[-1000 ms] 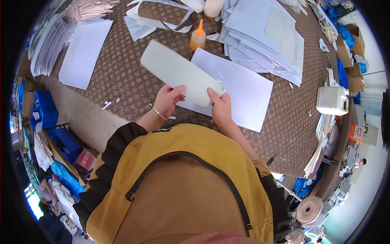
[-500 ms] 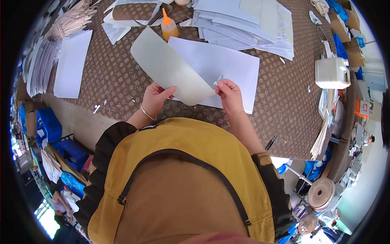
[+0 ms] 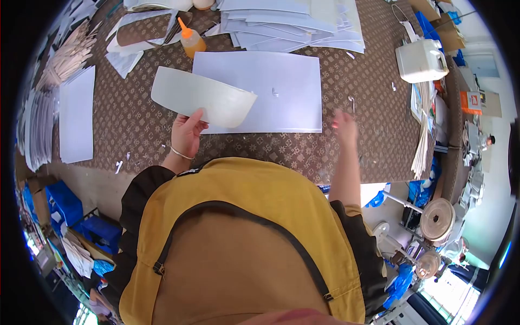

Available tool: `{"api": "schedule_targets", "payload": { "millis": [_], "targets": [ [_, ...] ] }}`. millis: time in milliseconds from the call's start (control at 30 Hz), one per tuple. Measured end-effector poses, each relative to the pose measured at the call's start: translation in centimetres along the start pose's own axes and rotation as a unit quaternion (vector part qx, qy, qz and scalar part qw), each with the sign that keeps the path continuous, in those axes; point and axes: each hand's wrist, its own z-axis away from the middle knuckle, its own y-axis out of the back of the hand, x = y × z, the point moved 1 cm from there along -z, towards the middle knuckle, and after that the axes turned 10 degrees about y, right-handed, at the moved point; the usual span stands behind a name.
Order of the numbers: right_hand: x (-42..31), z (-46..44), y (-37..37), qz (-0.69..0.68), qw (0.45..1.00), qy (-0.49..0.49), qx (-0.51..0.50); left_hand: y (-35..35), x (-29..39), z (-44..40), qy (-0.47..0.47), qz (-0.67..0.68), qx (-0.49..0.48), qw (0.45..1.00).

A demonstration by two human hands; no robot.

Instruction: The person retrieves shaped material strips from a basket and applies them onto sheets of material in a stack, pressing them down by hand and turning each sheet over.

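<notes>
My left hand (image 3: 187,134) grips the lower edge of a long pale card piece (image 3: 189,95), thumb on top. The piece lies partly over a white sheet (image 3: 287,76) on the patterned table (image 3: 281,149). A small white scrap (image 3: 275,92) rests on that sheet. Right of the sheet, my right hand (image 3: 345,127) is above the table, blurred by motion, so its fingers are unclear. Close to its fingertips is a thin white scrap (image 3: 352,103). An orange-tipped glue bottle (image 3: 193,44) stands behind the sheet.
Stacked white sheets (image 3: 292,27) lie at the back. Another white sheet (image 3: 77,116) and strip bundles (image 3: 39,130) are at the left. A white jug (image 3: 421,61) is at the right edge. A fan (image 3: 437,219) stands beyond the table's right side.
My right hand has left the card piece and moved right, off the white sheet. My left hand still holds the piece, now turned closer to horizontal. The camera view has shifted.
</notes>
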Motion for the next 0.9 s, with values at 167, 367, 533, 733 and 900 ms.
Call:
{"api": "schedule_targets", "payload": {
  "millis": [167,367,533,733,900],
  "targets": [
    [-3.6,2.4,-6.4,0.207,0.977,0.057,0.012,-0.2,0.9,-0.8,0.006,-0.012,-0.032,0.999],
    [-2.8,6.6,-4.5,-0.069,0.979,0.124,-0.148,1.4,1.7,0.0,0.012,-0.008,-0.038,0.999],
    [-3.2,9.1,-2.4,0.252,0.95,0.18,-0.044,0.1,-0.1,0.6,0.072,0.014,-0.045,0.996],
    [-12.2,10.7,-7.3,-0.517,0.837,-0.014,-0.18,-0.8,-2.1,-0.6,0.138,-0.031,-0.09,0.986],
    [-11.9,9.1,-9.4,-0.474,0.851,0.014,-0.225,-0.5,-1.0,-0.3,0.138,-0.1,-0.063,0.983]
  ]
}}
